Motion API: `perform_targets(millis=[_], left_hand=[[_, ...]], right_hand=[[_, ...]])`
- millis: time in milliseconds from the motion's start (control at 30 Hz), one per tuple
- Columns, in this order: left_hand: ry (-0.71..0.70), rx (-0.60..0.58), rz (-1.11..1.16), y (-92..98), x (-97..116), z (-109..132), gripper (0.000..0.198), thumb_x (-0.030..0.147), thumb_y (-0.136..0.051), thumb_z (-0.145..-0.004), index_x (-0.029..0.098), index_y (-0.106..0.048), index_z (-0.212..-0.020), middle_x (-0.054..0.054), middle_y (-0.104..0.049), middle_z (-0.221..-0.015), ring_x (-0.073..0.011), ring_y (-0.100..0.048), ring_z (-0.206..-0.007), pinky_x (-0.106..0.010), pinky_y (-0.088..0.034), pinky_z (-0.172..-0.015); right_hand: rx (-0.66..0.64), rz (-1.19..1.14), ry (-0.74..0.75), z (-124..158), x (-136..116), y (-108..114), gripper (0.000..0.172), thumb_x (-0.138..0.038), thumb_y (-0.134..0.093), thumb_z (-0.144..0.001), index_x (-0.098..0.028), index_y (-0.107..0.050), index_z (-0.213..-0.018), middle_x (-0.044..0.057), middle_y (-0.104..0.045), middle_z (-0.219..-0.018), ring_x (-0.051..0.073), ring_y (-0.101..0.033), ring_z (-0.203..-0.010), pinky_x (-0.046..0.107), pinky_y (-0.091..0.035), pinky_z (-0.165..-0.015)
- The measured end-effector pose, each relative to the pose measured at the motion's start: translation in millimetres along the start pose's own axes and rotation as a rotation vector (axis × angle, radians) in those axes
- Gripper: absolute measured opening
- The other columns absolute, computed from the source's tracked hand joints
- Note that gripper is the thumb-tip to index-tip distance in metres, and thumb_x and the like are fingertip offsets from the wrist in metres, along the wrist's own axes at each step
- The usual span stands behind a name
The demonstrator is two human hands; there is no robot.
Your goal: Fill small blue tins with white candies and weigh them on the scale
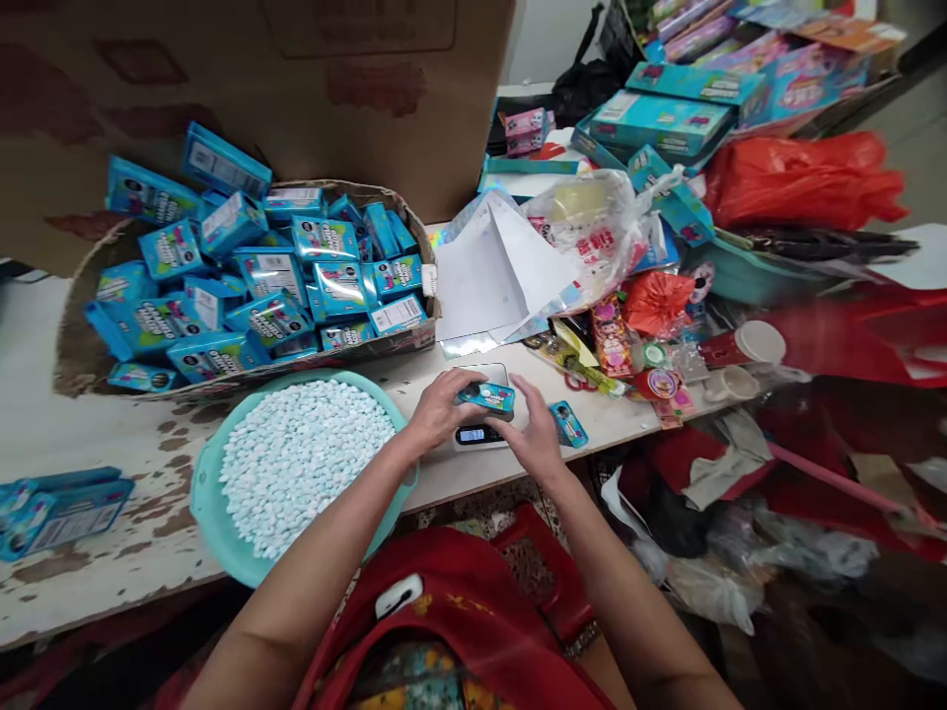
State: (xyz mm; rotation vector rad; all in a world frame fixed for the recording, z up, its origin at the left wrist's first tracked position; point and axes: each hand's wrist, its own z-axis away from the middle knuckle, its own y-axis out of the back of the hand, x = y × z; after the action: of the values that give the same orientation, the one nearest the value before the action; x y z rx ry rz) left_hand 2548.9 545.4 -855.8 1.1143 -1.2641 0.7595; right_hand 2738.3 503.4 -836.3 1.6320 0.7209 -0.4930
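My left hand grips a small blue candy box by its left end, above a small digital scale with a lit display. My right hand is close to the box's right end, thumb and fingers apart; whether a fingertip touches the box I cannot tell. Another blue candy packet lies on the table just right of that hand. To the left of the scale stands a turquoise basin full of small pale mint-like candies.
An open cardboard tray heaped with blue boxes stands behind the basin. More blue boxes lie at far left. White paper, plastic bags, a cup and clutter cover the right side. A large carton rises behind.
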Motion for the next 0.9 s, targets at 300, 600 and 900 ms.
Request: perform_targets(millis=[300,600,900], left_hand=[[0.271,0.918,1.145,72.0,57.3,94.9,0.042,0.052,-0.050,-0.086,0.014,-0.068,-0.082,-0.009,-0.067,-0.086,-0.0181,-0.063,-0.086,-0.031,-0.046,-0.086],[0.511,1.154,1.580,93.1,10.8,126.4,0.016,0.022,-0.057,-0.083,0.011,-0.061,-0.072,-0.003,-0.059,-0.069,-0.0120,-0.058,-0.064,-0.025,-0.048,-0.066],[0.648,0.981,1.196,107.6,9.0,130.9,0.019,0.031,-0.056,-0.085,0.015,-0.059,-0.074,0.001,-0.048,-0.062,-0.0079,-0.041,-0.049,-0.021,-0.034,-0.047]], right_hand=[[-0.347,0.007,0.361,-13.3,-142.5,-39.1,0.031,-0.022,-0.071,-0.078,-0.021,-0.060,-0.108,0.005,-0.066,-0.096,0.023,-0.061,-0.091,0.036,-0.044,-0.077],[-0.536,0.097,0.372,-5.0,-159.5,-85.2,0.031,-0.027,-0.072,-0.077,-0.020,-0.063,-0.105,0.006,-0.065,-0.094,0.024,-0.060,-0.089,0.036,-0.043,-0.075],[-0.444,-0.458,-0.150,3.8,-122.8,-69.4,0.038,-0.034,-0.079,-0.069,-0.022,-0.061,-0.100,0.002,-0.066,-0.096,0.020,-0.061,-0.087,0.033,-0.049,-0.077]])
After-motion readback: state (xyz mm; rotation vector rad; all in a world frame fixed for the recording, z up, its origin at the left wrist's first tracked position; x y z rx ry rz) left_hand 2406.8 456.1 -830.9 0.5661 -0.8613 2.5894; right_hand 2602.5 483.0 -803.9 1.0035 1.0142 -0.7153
